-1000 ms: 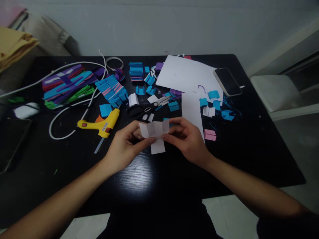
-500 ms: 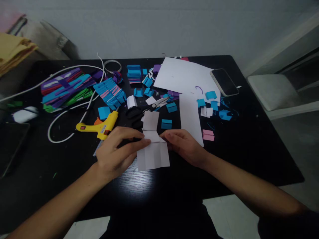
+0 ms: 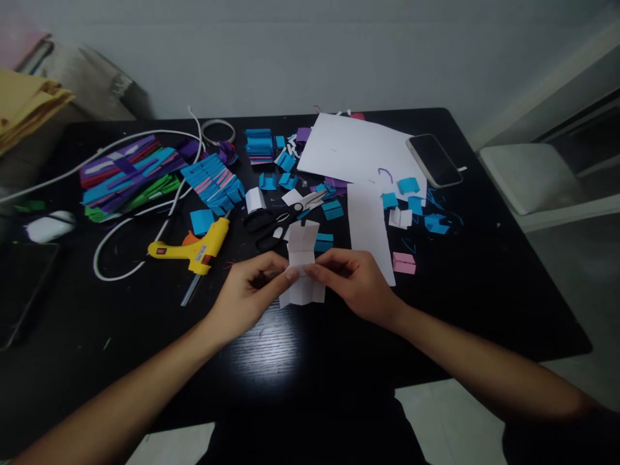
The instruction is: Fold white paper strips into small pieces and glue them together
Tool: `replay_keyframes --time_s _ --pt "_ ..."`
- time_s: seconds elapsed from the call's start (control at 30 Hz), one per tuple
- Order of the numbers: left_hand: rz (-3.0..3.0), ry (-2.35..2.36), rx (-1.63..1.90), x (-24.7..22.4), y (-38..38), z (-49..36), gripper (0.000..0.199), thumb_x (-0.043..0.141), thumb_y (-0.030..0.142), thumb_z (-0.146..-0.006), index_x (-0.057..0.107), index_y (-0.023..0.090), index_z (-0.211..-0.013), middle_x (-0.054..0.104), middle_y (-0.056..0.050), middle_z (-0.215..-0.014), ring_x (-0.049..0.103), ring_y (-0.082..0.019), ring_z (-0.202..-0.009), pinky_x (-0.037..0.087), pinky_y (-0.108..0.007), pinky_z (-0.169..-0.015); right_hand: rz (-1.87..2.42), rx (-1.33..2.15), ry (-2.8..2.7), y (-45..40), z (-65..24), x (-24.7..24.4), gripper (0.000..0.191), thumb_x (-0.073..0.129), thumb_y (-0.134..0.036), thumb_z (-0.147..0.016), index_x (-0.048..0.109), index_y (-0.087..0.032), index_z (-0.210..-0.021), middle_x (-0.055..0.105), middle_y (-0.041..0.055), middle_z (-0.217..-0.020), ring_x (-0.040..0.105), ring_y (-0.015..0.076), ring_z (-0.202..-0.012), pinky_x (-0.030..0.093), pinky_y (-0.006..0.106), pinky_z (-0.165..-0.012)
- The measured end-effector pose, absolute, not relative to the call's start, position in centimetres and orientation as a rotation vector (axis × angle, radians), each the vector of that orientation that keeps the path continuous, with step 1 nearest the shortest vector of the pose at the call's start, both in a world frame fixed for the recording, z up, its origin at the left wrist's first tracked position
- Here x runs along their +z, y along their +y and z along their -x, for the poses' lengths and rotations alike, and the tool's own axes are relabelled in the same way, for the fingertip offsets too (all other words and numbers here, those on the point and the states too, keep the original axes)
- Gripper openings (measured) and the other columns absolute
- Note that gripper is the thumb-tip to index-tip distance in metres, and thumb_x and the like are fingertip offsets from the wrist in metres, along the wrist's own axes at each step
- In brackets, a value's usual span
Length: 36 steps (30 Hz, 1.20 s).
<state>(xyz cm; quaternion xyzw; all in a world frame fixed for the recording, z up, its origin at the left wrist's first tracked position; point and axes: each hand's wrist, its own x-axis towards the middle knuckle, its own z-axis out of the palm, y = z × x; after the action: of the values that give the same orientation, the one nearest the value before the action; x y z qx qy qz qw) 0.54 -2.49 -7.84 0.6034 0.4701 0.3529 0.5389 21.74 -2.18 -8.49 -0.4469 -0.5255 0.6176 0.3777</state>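
A creased white piece of paper [image 3: 303, 239] is held up over the black table between my two hands. My left hand [image 3: 254, 284] pinches its left side, thumb in front and fingers behind. On the right side, my right hand [image 3: 356, 281] grips the same paper with the thumb pressed on a fold. The paper's lower part spreads in pleats below the thumbs. Just behind it lie black-handled scissors [image 3: 271, 226] with their blades apart, and a small folded blue paper piece [image 3: 323, 243], partly covered by the paper.
A yellow glue gun [image 3: 201, 248] lies left of my hands. Bundled coloured paper strips [image 3: 130, 171] and a white cable [image 3: 119, 278] are further left. White sheets [image 3: 353, 148], a phone [image 3: 434, 160] and a pink folded piece [image 3: 403, 263] lie to the right.
My left hand has shifted right and my right thumb has come onto the paper's front. The paper's lower part looks narrower and more pleated, and more of the scissors shows.
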Motion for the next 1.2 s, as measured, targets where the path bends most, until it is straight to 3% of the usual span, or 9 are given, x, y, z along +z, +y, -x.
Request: replay_keyframes --time_s 0.37,0.53,0.83,0.93,1.0,1.07,1.2 --pt "-1.544 1.181 0.784 -8.6 -2.2 0.1 0.031 0.066 0.040 -0.095 0.069 0.016 -0.076 0.059 0.003 -0.060 0.050 -0.009 -0.055 0.039 -0.019 -0.050 1.185 1.559 -1.386 -1.9 -22.1 -8.5 0.018 0.081 -0.039 -0.086 0.080 -0.020 -0.085 0.076 0.0012 -0.081 0.067 0.0153 -0.076 0.052 0.028 -0.068" --pt "-1.502 1.154 0.813 -8.7 -2.0 -0.2 0.025 0.066 0.039 -0.096 0.073 0.017 -0.085 0.065 0.001 -0.069 0.056 -0.011 -0.062 0.044 -0.020 -0.056 1.172 1.617 -1.311 -1.6 -22.1 -8.9 0.017 0.084 -0.038 -0.083 0.079 -0.021 -0.083 0.076 -0.0001 -0.080 0.068 0.0144 -0.075 0.053 0.027 -0.069" --pt "-1.561 1.173 0.962 -8.9 -2.3 -0.2 0.014 0.070 0.030 -0.094 0.072 0.018 -0.087 0.065 0.003 -0.067 0.056 -0.009 -0.056 0.043 -0.019 -0.050 1.122 1.598 -1.316 -1.5 -22.0 -9.4 0.017 0.084 -0.039 -0.083 0.078 -0.023 -0.084 0.073 0.0002 -0.082 0.067 0.0155 -0.078 0.053 0.030 -0.072" --pt "-1.825 1.142 1.109 -8.6 -2.5 -0.1 0.003 0.072 0.019 -0.092 0.071 0.018 -0.089 0.070 0.000 -0.076 0.064 -0.011 -0.066 0.051 -0.022 -0.060 1.124 1.384 -1.416 -1.7 -22.0 -9.4 0.013 0.084 -0.033 -0.083 0.078 -0.024 -0.089 0.068 0.0010 -0.089 0.063 0.0159 -0.080 0.052 0.031 -0.073" --pt "-2.032 1.066 1.186 -8.4 -2.6 0.0 0.007 0.072 0.012 -0.090 0.071 0.018 -0.094 0.073 -0.003 -0.086 0.069 -0.014 -0.077 0.056 -0.026 -0.070 1.142 1.283 -1.465 -1.9 -22.1 -9.2 0.012 0.082 -0.032 -0.084 0.080 -0.025 -0.093 0.066 0.0012 -0.087 0.060 0.0156 -0.077 0.050 0.030 -0.069" --pt "-2.199 0.992 1.214 -8.3 -2.7 0.2 0.014 0.071 0.009 -0.090 0.072 0.019 -0.100 0.074 -0.005 -0.092 0.071 -0.017 -0.084 0.058 -0.030 -0.075 1.128 1.352 -1.443 -2.0 -22.2 -8.9 0.014 0.079 -0.032 -0.087 0.080 -0.026 -0.100 0.069 0.0014 -0.086 0.062 0.0163 -0.076 0.050 0.031 -0.069" --pt "-2.455 0.951 1.223 -8.2 -2.5 0.6 0.023 0.071 0.010 -0.090 0.071 0.022 -0.109 0.076 -0.007 -0.095 0.073 -0.022 -0.091 0.059 -0.037 -0.080 1.072 1.616 -1.291 -1.6 -22.4 -8.5 0.016 0.073 -0.031 -0.090 0.081 -0.028 -0.104 0.078 0.0023 -0.104 0.070 0.0201 -0.097 0.055 0.036 -0.087"
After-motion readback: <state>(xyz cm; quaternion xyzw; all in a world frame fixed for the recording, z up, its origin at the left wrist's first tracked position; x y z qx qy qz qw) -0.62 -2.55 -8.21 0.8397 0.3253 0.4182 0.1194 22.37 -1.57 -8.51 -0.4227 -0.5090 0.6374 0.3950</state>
